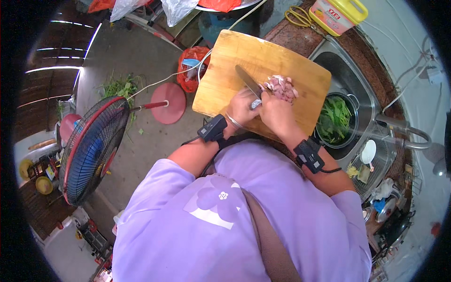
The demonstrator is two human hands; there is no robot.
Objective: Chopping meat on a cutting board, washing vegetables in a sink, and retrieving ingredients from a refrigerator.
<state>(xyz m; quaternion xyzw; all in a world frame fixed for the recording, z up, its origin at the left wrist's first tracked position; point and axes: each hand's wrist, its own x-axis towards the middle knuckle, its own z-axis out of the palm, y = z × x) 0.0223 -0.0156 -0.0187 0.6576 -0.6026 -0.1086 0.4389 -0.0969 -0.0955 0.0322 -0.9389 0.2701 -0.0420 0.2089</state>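
Observation:
A wooden cutting board [225, 70] lies before me at an angle. Across it, a kitchen knife [246, 78] points its blade to the upper left, and its lower end meets my right hand [276, 111], which is closed around it. My left hand [242, 107] is curled beside the blade, close to the right hand. Its fingertips are partly hidden, and a small whitish, shiny thing [256, 103] shows between the hands. Cut pink raw meat [282, 89] is piled on the board just beyond my right hand.
Right of the board, a steel sink [333, 67] holds a pot of leafy greens [334, 120] near a faucet [415, 137]. Yellow-handled scissors [298, 17] and a yellow-capped detergent jug [334, 16] stand behind. At left are a standing fan [95, 151], its cord and a red bag [192, 68].

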